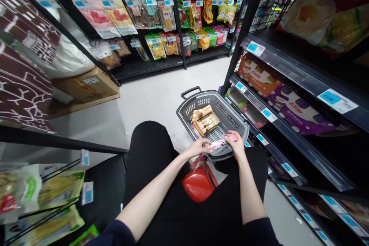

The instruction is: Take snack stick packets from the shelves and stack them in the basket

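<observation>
Both hands pinched a slim pink packet (pixel 220 143) over the near rim of the grey basket (pixel 241 127); the left hand (pixel 198 147) gripped one end, the right hand (pixel 235 144) the other; tan snack boxes (pixel 205 119) lay inside the basket (stacked loosely); a red stool (pixel 198 182) sat just before the basket

Head-worn view, downward over aisle floor (pixel 150 100)
</observation>
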Available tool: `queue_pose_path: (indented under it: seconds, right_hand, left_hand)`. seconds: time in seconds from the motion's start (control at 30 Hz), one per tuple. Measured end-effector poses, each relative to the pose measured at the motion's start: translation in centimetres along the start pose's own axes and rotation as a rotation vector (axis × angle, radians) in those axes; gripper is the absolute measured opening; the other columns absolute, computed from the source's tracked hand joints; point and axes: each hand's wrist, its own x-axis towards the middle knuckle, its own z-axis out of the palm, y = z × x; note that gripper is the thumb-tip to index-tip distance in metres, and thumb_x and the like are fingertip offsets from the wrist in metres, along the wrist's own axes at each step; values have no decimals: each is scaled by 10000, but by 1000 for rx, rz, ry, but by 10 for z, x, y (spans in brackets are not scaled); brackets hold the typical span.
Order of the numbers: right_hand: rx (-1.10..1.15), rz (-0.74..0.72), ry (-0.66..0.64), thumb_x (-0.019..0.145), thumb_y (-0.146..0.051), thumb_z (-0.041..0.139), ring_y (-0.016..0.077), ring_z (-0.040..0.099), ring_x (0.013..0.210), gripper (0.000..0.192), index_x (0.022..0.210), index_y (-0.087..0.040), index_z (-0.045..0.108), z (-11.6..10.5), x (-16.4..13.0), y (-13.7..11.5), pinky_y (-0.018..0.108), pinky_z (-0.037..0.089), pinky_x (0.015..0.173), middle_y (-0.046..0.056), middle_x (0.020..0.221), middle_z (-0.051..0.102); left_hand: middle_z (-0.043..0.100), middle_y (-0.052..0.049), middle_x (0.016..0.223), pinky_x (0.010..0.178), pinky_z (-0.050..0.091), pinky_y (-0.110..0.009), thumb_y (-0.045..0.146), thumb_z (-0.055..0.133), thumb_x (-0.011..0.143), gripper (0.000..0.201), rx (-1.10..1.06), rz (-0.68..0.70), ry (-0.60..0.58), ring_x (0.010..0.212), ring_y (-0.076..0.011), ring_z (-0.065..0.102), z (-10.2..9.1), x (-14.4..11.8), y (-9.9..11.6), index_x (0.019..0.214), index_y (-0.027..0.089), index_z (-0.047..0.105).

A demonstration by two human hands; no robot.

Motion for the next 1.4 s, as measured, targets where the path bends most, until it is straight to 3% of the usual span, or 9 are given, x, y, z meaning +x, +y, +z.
queue_pose_path:
  seconds: [0.17, 0.33, 0.43, 0.57, 0.67, 0.83, 1.03, 1.23, 1.4]
  right_hand:
    - [120, 26, 113, 498, -300, 752, 183, 625, 793, 713, 1132, -176, 452, 39, -9, 10, 327, 493, 743, 71, 919, 646]
    - [135, 134, 73, 477, -303, 759, 195, 629, 709, 505, 911, -146, 557, 71, -18, 15, 316, 503, 671, 59, 771, 667]
    - [131, 153, 137, 517, -376, 734, 182, 611, 635, 371, 758, -127, 601, 60, -10, 12, 294, 485, 604, 54, 694, 660]
    - [284, 120, 317, 590, -464, 658, 157, 587, 564, 353, 722, -145, 582, 21, 6, 4, 275, 467, 541, 27, 606, 631]
    - [272, 140, 255, 571, -460, 672, 154, 577, 537, 360, 745, -155, 596, 2, 10, 0, 278, 467, 529, 20, 584, 623]
    - [38, 96, -31, 548, -414, 705, 136, 527, 534, 316, 705, -144, 655, 4, 2, -1, 259, 434, 525, 1, 586, 601]
    - [-55, 22, 171, 596, -452, 665, 105, 461, 502, 320, 643, -136, 649, -2, 5, 7, 228, 370, 507, -30, 523, 540]
    - [75, 88, 178, 596, -465, 683, 63, 344, 360, 338, 662, -138, 630, -4, 6, 6, 208, 248, 381, -64, 426, 453]
    - [235, 101, 181, 583, -430, 716, 30, 309, 327, 324, 668, -129, 632, -5, 6, 7, 198, 200, 353, -62, 470, 488]
  left_hand:
    - [652, -23, 655, 400, 393, -213, 369, 712, 568, 335, -65, -109, -51, 452, -139, 575, 3, 2, -6, 772, 132, 592]
    - [637, -14, 580, 432, 447, -237, 396, 733, 531, 357, -83, -88, -21, 457, -147, 585, 3, 3, -9, 718, 112, 623]
    - [627, -14, 540, 432, 451, -239, 384, 735, 529, 331, -69, -95, -43, 465, -151, 583, 3, 0, -5, 684, 107, 638]
    - [637, -20, 549, 447, 448, -218, 335, 735, 530, 257, -38, -54, -54, 488, -138, 583, 4, -3, -1, 625, 114, 643]
    - [624, -11, 525, 436, 439, -211, 323, 729, 535, 233, -19, -49, -71, 464, -127, 565, 3, -4, -1, 608, 119, 643]
    - [627, -14, 530, 436, 436, -213, 336, 721, 549, 245, -9, -60, -98, 458, -133, 568, 3, -3, -1, 636, 118, 650]
    - [684, -59, 686, 595, 494, -245, 306, 727, 571, 265, -110, -63, -222, 634, -173, 645, 3, -4, -1, 741, 111, 669]
    - [663, -53, 606, 566, 522, -308, 301, 737, 561, 250, -114, -121, -100, 624, -223, 653, 0, -5, 6, 688, 98, 665]
    - [694, -73, 722, 667, 527, -307, 291, 719, 613, 272, -213, -105, -204, 743, -222, 664, -4, -6, 4, 808, 106, 681]
